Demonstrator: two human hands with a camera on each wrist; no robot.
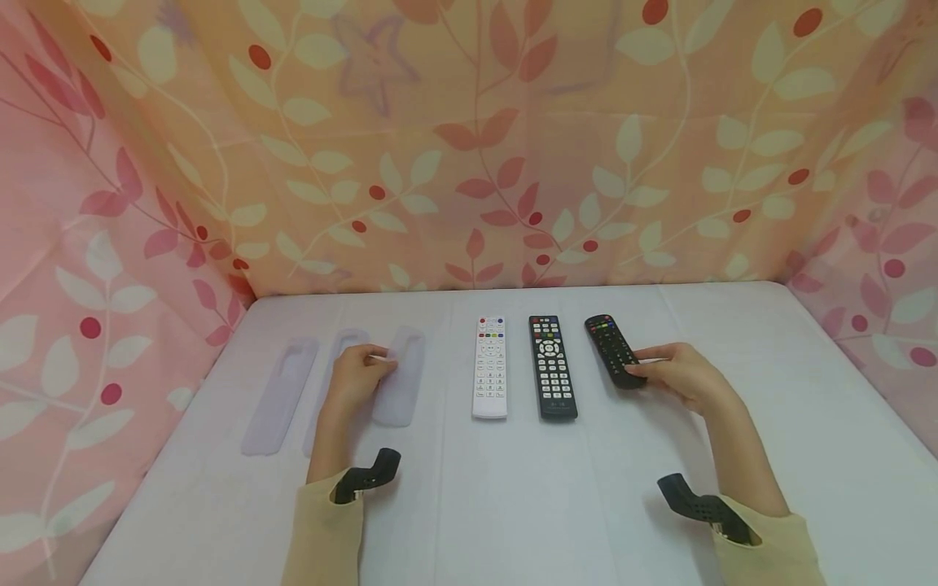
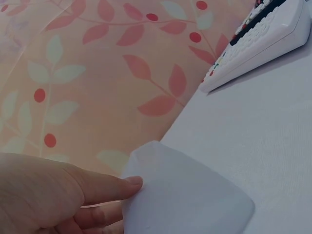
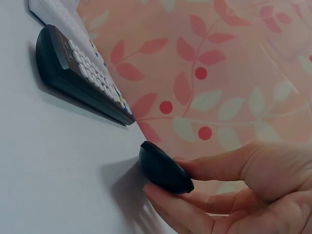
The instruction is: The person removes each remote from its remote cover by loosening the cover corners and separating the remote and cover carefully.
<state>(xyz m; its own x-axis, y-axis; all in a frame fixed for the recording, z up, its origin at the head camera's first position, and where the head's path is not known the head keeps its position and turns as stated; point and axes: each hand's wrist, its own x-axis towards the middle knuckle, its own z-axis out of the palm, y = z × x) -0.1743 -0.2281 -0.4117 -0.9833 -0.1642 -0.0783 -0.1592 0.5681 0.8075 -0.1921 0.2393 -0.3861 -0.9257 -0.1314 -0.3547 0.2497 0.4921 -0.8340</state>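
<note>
My left hand (image 1: 357,376) pinches the side of a translucent silicone remote cover (image 1: 400,395), thumb on its face in the left wrist view. The cover's near end shows as a smooth pale sheet (image 2: 190,195). At the right, my right hand (image 1: 683,376) grips the lower end of a black remote control (image 1: 614,350) between thumb and fingers. That remote (image 3: 163,168) appears tilted and end-on in the right wrist view, with its shadow on the cloth. A second black remote with white buttons (image 1: 553,368) and a white remote (image 1: 489,368) lie between the hands.
Two more translucent covers lie at the left: one cover (image 1: 280,399) in plain sight, another cover (image 1: 352,335) partly hidden behind my left hand. A white cloth covers the table (image 1: 513,496). Leaf-patterned curtains (image 1: 469,163) hang behind it and at both sides.
</note>
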